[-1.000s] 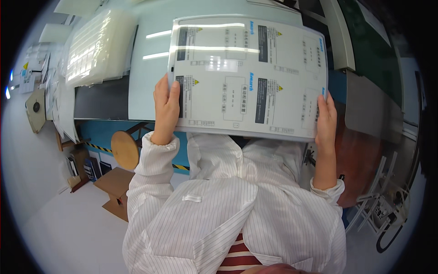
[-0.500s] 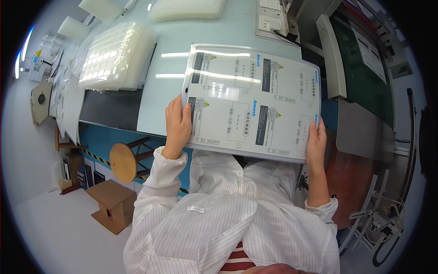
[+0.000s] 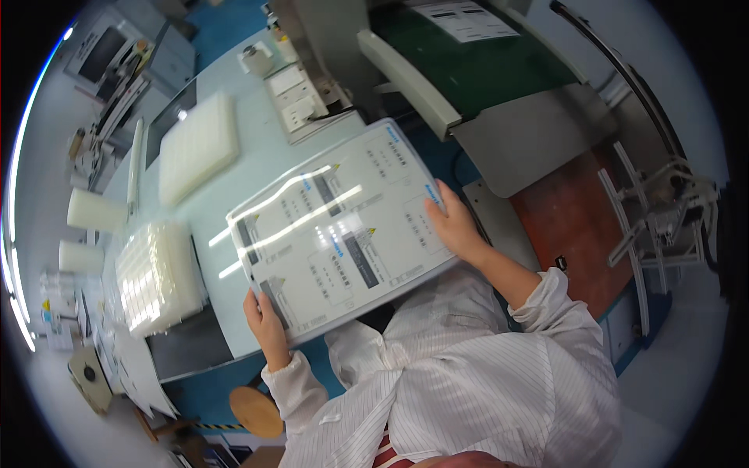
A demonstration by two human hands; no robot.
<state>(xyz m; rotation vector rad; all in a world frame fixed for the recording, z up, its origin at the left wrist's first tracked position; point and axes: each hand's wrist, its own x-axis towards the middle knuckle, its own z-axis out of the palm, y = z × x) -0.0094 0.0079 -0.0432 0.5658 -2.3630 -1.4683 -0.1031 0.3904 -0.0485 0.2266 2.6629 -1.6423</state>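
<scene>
Between my hands is a glossy white printed label sheet stack (image 3: 335, 248), with black text blocks, blue marks and yellow warning triangles. It is held slanted over my lap, its far part over the table edge. My left hand (image 3: 269, 329) grips the stack's lower left side, thumb on top. My right hand (image 3: 454, 223) clasps the opposite side near its right edge, thumb on top as well. The fingers underneath are hidden. Whether the stack is many sheets or one thick panel, I cannot tell.
The pale glass-topped table (image 3: 253, 164) carries a plastic-wrapped translucent stack (image 3: 156, 277), another translucent stack (image 3: 199, 148) and a socket strip (image 3: 296, 101). At the right, a green conveyor belt (image 3: 484, 82) bears a printed sheet (image 3: 464, 19). A round stool (image 3: 256, 411) stands lower left.
The view has turned to the right, bringing the conveyor nearer the middle. The label sheet stack now slants, its right side farther up; both hands keep their hold.
</scene>
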